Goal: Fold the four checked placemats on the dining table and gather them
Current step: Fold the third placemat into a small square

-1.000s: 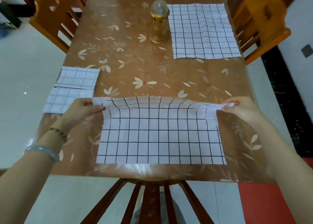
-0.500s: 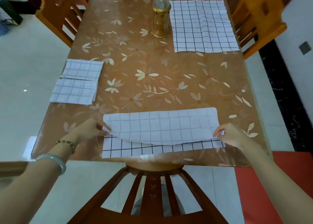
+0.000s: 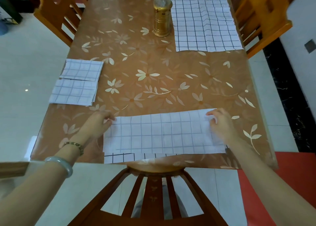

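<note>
- Half a second ago the turned-over half of the near placemat point(image 3: 162, 135) sagged in a curve above the lower half. It now lies almost flat on it.
- The pale back of the cloth faces up. Only a thin strip of the dark-lined face shows along the near edge, wider at the left.
- The fingers of my left hand point(image 3: 97, 123) have moved from the loose edge to the far left corner by the fold, and they pinch together on the cloth there.
- The fingers of my right hand point(image 3: 220, 121) have gone to the far right corner, curled down and clamped on the cloth.
- This placemat lies across the near end of the surface point(image 3: 153, 75), right in front of me.
- Two folded placemats point(image 3: 82, 69) stay at the left edge, one just beyond the other and slightly overlapping.
- The fourth placemat point(image 3: 205, 24) still lies open and flat at the far right, rippled down its middle.
- A gold lantern point(image 3: 162, 15) with a clear dome stands upright just left of it.
- The surface is glossy brown with pale flowers and leaves.
- A dark wooden chair point(image 3: 153, 183) is pushed in below me, and lighter wooden chairs stand at the far left point(image 3: 58, 12) and far right point(image 3: 261, 17).
- The floor point(image 3: 25, 63) is pale tile, with a black marbled strip to the right and a red patch point(image 3: 290, 183) at the near right.
- My left wrist carries a pale bangle point(image 3: 59, 164) and a bead bracelet point(image 3: 75, 145).
</note>
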The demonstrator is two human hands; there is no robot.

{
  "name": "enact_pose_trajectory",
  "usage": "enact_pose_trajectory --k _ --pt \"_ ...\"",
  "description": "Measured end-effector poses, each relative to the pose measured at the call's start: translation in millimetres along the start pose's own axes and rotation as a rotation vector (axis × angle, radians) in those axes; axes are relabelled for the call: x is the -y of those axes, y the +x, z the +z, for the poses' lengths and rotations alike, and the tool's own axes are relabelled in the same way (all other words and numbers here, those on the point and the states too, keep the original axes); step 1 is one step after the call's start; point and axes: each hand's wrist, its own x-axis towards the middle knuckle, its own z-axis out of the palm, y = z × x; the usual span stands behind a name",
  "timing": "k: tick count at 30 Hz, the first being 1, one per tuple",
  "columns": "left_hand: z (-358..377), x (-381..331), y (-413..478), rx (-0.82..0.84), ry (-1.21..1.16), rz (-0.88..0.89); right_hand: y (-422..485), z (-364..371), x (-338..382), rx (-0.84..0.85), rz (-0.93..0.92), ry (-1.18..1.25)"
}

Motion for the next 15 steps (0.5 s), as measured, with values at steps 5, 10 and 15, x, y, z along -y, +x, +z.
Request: enact_pose_trajectory --k 5,10,15 --pt "22.9 -19.9 36.1 0.05 0.027 0.029 38.7 12.5 -3.7 0.031 0.314 0.154" --pt "25.8 -22.8 59.5 0.194 -0.035 -0.046 65.2 10.5 -37.5 0.21 0.317 -0.031" --pt "29.2 -21.4 60.3 0.303 -0.138 -0.056 75.8 6.3 -37.2 0.214 0.26 -0.024"
